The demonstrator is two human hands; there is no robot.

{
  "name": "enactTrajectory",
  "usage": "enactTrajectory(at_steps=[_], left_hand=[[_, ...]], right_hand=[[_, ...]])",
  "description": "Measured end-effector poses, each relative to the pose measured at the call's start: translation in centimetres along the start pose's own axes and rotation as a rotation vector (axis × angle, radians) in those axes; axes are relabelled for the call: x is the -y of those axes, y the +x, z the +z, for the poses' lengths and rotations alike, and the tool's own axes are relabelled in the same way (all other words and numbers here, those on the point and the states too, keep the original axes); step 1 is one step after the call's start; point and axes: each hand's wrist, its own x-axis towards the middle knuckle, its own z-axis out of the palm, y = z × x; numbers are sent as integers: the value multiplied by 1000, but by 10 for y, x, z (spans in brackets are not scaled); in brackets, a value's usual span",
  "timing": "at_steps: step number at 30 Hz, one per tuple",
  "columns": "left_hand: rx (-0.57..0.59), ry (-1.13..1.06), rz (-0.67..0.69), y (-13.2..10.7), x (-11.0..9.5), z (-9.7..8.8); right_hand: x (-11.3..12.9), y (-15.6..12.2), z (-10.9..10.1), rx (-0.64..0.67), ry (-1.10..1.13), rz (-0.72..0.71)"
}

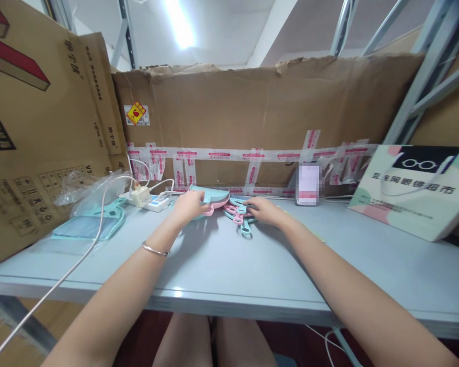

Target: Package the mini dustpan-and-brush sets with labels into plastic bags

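My left hand point(192, 205) is closed on small dustpans, a light blue one point(216, 194) over a pink one point(210, 209), near the back of the table. Just right of them lies a pile of small pink and light blue brushes point(238, 209), several with ring-ended handles pointing toward me. At the pile's right side, the curled fingers of my right hand point(263, 210) grip a light blue brush point(240, 203). Its far end overlaps the others, so I cannot tell whether it is lifted. On the left lies another light blue dustpan point(112, 223), partly under clear plastic.
A white charger point(140, 195) and power strip point(157, 203) sit behind my left hand, with a white cable point(94, 242) crossing the table's left. A phone point(308, 186) leans on the cardboard wall point(229, 112). A printed box point(413, 193) stands right; a large carton point(42, 132) stands left.
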Motion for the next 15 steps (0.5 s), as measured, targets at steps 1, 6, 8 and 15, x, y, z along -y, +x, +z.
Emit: enactTrajectory(at_steps=[1, 6, 8, 15], left_hand=[[-57, -74, -18, -1, 4, -2], [-454, -473, -123, 4, 23, -16], [-618, -636, -110, 8, 33, -23], [-628, -1288, 121, 13, 61, -47]], right_hand=[[0, 0, 0, -6, 4, -11], [2, -2, 2, -16, 19, -30], [2, -3, -2, -38, 50, -5], [17, -3, -35, -639, 709, 281]])
